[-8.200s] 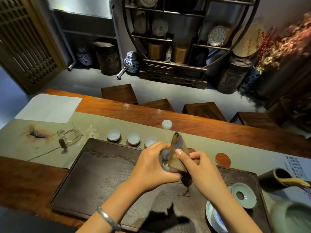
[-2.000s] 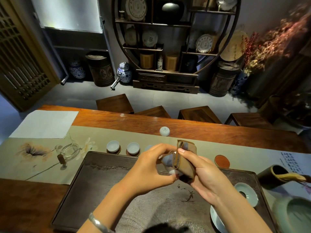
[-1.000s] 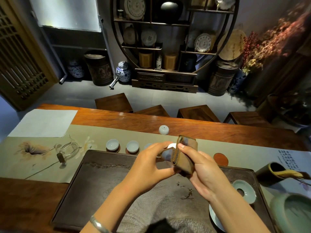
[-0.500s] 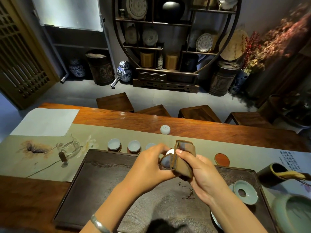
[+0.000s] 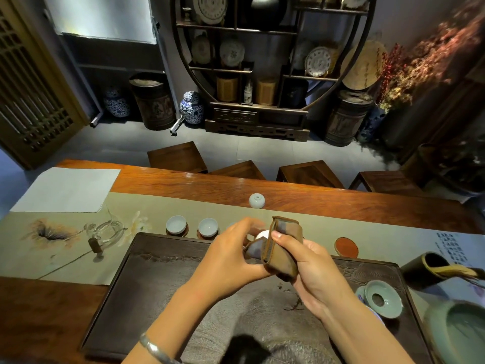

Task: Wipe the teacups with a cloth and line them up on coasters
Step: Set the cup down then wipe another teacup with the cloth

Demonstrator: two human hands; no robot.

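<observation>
My left hand (image 5: 231, 258) grips a small pale teacup (image 5: 263, 234), mostly hidden by fingers and cloth, above the dark tea tray (image 5: 147, 290). My right hand (image 5: 312, 271) pinches a folded brown cloth (image 5: 279, 248) and presses it against the cup. Two pale teacups (image 5: 176, 224) (image 5: 208, 227) stand on coasters on the runner beyond the tray's far edge. A bare red coaster (image 5: 346, 247) lies to the right. One more cup (image 5: 257, 200) sits upside down farther back.
A glass pitcher (image 5: 107, 232) lies on the painted runner at left, by a white sheet (image 5: 65, 190). A celadon lid and saucer (image 5: 383, 302), a dark holder (image 5: 425, 266) and a green bowl (image 5: 459, 329) crowd the right. Wooden stools (image 5: 307, 174) stand behind the table.
The cloth shifts slightly around the cup between my hands, and the cup turns a little. Both hands stay over the tray's far half. The cups on coasters have not moved.
</observation>
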